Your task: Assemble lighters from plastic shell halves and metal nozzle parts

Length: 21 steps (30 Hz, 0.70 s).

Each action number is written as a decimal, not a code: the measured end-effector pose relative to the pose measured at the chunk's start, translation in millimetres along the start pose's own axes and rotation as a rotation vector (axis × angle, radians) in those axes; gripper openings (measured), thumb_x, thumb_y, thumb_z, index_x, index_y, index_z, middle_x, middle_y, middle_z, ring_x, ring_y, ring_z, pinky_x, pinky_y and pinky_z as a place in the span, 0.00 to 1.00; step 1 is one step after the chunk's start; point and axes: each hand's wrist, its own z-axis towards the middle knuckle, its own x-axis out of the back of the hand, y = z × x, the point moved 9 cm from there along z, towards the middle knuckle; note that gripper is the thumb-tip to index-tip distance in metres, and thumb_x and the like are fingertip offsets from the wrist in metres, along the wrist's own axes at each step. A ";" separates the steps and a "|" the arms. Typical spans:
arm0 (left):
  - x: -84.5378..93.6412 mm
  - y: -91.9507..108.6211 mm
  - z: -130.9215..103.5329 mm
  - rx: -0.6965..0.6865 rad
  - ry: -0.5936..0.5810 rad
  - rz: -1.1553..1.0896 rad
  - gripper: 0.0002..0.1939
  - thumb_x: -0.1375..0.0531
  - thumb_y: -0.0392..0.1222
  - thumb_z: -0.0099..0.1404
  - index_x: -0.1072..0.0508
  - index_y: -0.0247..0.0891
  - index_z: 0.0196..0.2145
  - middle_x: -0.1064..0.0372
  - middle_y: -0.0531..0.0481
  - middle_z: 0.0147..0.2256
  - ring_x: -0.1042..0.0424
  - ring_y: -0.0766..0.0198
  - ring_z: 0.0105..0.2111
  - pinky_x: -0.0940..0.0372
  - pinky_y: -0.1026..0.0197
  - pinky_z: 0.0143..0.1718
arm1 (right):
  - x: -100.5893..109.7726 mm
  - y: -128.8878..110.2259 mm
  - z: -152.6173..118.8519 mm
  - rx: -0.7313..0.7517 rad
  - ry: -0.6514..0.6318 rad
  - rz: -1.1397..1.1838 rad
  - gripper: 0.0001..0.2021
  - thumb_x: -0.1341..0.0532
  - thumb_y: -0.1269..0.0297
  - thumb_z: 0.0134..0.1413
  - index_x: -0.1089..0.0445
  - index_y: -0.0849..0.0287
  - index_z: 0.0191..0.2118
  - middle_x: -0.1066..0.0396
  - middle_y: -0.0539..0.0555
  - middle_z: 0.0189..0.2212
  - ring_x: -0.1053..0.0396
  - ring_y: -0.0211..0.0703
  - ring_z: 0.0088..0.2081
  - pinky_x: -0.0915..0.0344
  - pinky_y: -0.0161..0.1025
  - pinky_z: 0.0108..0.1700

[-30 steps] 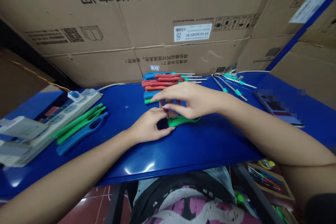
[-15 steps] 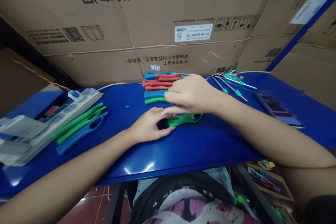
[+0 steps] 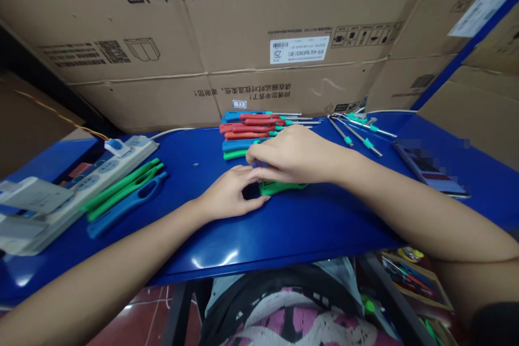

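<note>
A green handle [image 3: 279, 188] lies on the blue table in front of me, partly under my right hand. My left hand [image 3: 231, 193] rests on the table with thumb and fingers curved round the handle's left end, gripping it. Above that end, my right hand [image 3: 290, 155] pinches a small, thin tool, mostly hidden by the fingers. Just behind, red, orange and blue handles [image 3: 247, 128] with metal rods lie in a stack. Loose metal rods with teal collars [image 3: 359, 132] lie at the back right.
On the left stand a white power strip [image 3: 99, 178] and several green and blue handles [image 3: 130, 200]. A phone [image 3: 430, 170] lies at right. Tiny metal pieces [image 3: 195, 164] lie left of the stack. A large cardboard box [image 3: 227, 38] forms the back wall.
My right hand has moved slightly down and left, its fingers now curled lower over the handle's left end. More metal rods of the stack show behind it. My left hand has stayed put.
</note>
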 end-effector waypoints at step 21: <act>0.2 -0.7 0.3 0.016 -0.009 -0.015 0.12 0.37 0.43 0.65 0.26 0.39 0.46 0.22 0.46 0.43 0.23 0.55 0.43 0.29 0.53 0.47 | -1.0 3.3 -1.7 -0.128 -0.152 -0.131 0.22 0.52 0.51 0.70 0.30 0.65 0.43 0.26 0.59 0.26 0.38 0.41 0.24 0.60 0.37 0.28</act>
